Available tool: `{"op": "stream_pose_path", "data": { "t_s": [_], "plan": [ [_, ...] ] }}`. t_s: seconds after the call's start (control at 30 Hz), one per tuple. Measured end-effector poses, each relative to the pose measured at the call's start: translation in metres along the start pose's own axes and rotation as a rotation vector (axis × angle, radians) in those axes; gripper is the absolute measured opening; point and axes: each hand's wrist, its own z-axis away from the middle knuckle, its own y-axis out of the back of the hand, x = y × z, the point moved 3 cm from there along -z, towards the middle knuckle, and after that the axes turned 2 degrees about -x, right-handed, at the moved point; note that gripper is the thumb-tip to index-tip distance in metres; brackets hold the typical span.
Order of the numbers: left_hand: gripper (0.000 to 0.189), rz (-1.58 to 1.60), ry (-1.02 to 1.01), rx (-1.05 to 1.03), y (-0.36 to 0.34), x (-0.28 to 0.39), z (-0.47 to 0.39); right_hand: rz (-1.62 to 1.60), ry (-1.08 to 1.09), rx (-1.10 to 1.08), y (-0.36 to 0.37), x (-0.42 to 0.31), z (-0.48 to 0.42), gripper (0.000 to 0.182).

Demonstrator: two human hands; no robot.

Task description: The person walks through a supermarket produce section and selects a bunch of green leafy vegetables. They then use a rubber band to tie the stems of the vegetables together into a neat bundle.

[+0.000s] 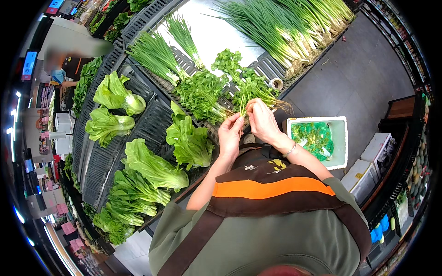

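My left hand pinches a thin sprig of leafy herb between thumb and fingers, its stems pointing away from me. Close beside it, my right hand has its fingertips bent in on the same stems. Under and beyond the hands lie bunches of coriander-like herb, one leafy bunch to the left and another to the right with bare roots. A roll of tape rests at the right edge of the black slatted display.
Scallions with roots line the far right; thinner green bunches lie far left. Leafy lettuces and leaf mustard fill the left shelf. A white foam box holding green scraps stands on the floor at right. Another person stands far left.
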Motion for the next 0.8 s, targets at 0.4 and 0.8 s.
{"op": "stream_pose_path", "data": {
  "t_s": [0.4, 0.8],
  "plan": [
    [0.022, -0.079, 0.004, 0.021, 0.001, -0.001, 0.001, -0.099, -0.105, 0.029, -0.007, 0.011, 0.006, 0.017],
    [0.024, -0.023, -0.001, 0.053, 0.005, -0.006, -0.001, -0.269, -0.383, 0.178, -0.002, 0.029, 0.004, 0.011]
  ]
}}
